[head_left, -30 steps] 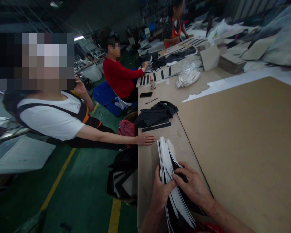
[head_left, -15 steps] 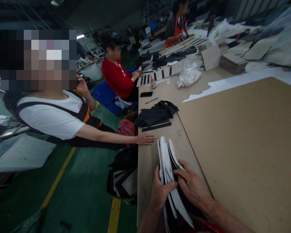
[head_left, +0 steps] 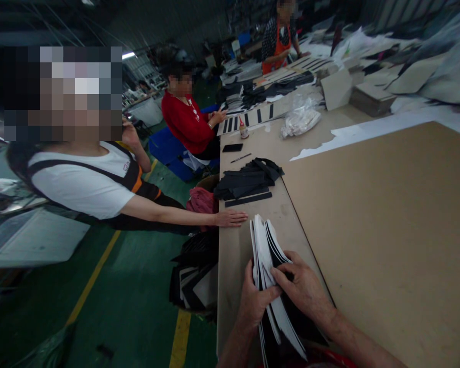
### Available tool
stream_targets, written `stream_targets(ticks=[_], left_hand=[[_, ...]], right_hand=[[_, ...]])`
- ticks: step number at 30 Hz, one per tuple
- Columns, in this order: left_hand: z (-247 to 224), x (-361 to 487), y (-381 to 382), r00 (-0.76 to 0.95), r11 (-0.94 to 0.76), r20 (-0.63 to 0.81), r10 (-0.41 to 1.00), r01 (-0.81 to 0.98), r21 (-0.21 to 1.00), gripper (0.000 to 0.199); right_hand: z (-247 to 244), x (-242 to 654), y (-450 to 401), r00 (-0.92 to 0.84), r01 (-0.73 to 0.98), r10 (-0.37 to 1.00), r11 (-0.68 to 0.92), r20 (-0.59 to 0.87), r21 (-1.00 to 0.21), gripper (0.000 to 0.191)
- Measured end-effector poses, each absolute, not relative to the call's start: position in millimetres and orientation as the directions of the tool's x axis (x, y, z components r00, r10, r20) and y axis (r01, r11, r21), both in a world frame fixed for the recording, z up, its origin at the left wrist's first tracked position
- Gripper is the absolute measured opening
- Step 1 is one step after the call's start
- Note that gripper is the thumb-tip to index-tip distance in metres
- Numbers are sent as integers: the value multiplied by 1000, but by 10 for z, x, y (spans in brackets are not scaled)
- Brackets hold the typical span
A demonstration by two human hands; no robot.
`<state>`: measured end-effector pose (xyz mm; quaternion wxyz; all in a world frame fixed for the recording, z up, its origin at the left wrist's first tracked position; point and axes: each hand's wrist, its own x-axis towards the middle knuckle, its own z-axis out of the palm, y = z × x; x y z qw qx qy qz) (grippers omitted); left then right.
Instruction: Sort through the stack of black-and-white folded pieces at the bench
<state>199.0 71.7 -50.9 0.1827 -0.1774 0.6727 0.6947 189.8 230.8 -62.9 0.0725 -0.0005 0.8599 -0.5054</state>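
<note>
A thick bundle of black and white strips [head_left: 263, 255] stands on edge near the front of the table, its layers fanned apart at the top. My left hand [head_left: 253, 299] is wrapped round the bundle's left side, thumb across the front. At the right side, my right hand [head_left: 301, 286] has its fingers closed on the layers, with the index finger and thumb near the middle of the bundle. The lower ends of the strips hang toward my body.
Black strips [head_left: 247, 179], a pen [head_left: 240, 158], a phone [head_left: 232, 147] and a small bottle [head_left: 243, 129] lie or stand farther up the table. A large brown board [head_left: 387, 220] covers the right. A person's hand [head_left: 232, 218] rests on the left edge; other people sit or stand beyond.
My right index finger has shifted slightly left and up over the strips, and more layers are spread at the right side. The view has moved slightly.
</note>
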Motion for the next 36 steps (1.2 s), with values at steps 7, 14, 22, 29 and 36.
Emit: stream_targets(ticks=[7,14,22,29,36], left_hand=[[-445,1980,739,-866,-53,-500,14,-500,865,102],[-449,1978,736,-880,-75,-475,-3,-474,877,97],[-558,2021,690,-893,-90,-449,43,-451,888,92],[-514,2020,688,-881,-122,-469,55,-472,873,90],[-342,2025,728,-868,-157,-496,37,-495,855,85]], right_hand=[[-575,1868,2325,-985,108,-65,474,-157,-874,33],[-614,1872,2368,-994,26,-83,462,-72,-886,32],[-815,1958,2419,-981,-187,-147,548,127,-815,37],[-662,1940,2492,-972,-125,-234,463,15,-878,28],[-608,1936,2435,-974,-73,-222,450,-33,-890,16]])
